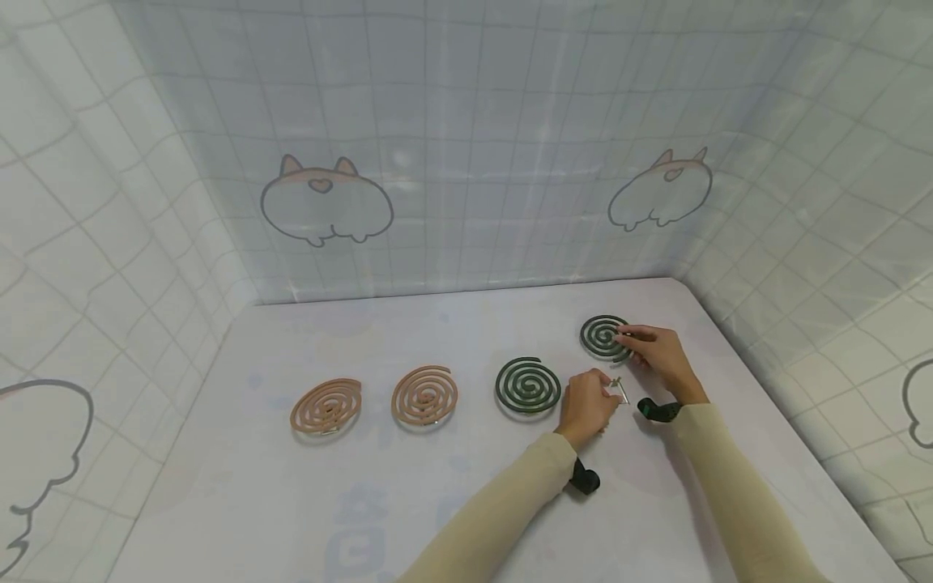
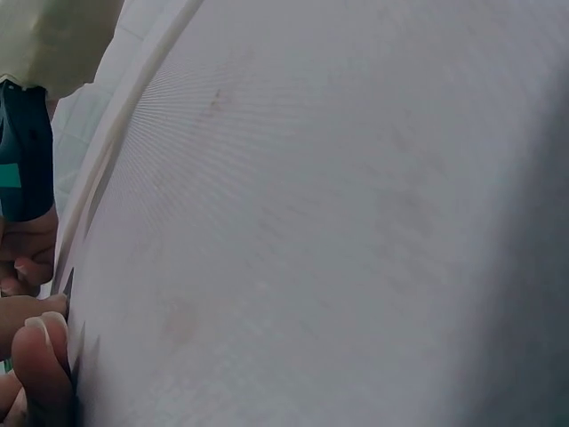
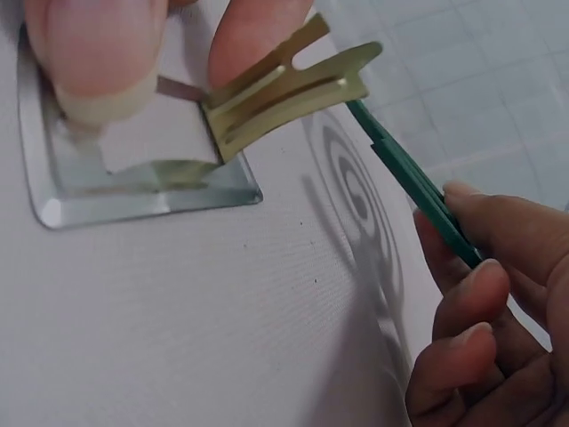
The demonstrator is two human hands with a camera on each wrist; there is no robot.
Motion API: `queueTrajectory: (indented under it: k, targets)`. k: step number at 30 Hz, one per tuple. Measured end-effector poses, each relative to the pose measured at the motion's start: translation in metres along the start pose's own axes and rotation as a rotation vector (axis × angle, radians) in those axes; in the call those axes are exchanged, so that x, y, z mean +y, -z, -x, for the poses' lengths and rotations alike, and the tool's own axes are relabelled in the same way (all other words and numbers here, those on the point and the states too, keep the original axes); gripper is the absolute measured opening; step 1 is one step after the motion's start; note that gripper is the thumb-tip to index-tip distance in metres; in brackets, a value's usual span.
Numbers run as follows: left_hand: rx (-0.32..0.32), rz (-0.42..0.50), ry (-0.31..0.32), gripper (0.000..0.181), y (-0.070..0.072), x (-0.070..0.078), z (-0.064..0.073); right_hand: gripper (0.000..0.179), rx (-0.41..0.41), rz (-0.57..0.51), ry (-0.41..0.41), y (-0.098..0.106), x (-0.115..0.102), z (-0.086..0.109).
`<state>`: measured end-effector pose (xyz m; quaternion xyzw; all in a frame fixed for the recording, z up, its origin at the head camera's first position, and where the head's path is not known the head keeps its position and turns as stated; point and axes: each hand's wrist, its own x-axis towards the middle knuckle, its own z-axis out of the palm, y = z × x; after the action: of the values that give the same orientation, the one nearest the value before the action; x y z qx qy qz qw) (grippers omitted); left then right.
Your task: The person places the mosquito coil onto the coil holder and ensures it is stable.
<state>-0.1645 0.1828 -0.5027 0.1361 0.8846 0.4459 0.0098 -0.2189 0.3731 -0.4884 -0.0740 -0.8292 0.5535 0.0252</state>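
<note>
My right hand [image 1: 659,356] pinches the near right edge of a green mosquito coil [image 1: 603,336], seen tilted above the table in the right wrist view. In my left hand [image 1: 585,405], thumb and fingers pinch a small metal coil stand [image 1: 622,390]. Up close in the right wrist view, the stand's bent brass-coloured prong [image 3: 284,89] rises from a silvery square base, low over the table. The coil is beyond the prong and apart from it. Only a few left fingers [image 2: 40,365] show at the edge of the left wrist view.
Left of my hands, another green coil [image 1: 528,387] sits raised over the white table [image 1: 240,502]. Two brown coils [image 1: 425,397] are farther left, with bits of metal stand under them. Gridded fabric walls [image 1: 466,146] enclose the back and sides. Dark straps [image 1: 585,478] circle both wrists.
</note>
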Motion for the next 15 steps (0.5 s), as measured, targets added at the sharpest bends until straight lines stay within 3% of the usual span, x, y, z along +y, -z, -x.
queueTrajectory:
  k: [6, 15]
  targets:
    - [-0.006, 0.001, 0.008, 0.022, -0.0009, -0.0012, 0.0002, 0.049, 0.047, -0.075, -0.035, 0.001, 0.0032, 0.0027]
    - [-0.006, 0.017, 0.016, 0.022, -0.0005, -0.0008, 0.0013, 0.053, 0.036, -0.101, -0.057, 0.0019, 0.0033, 0.0091]
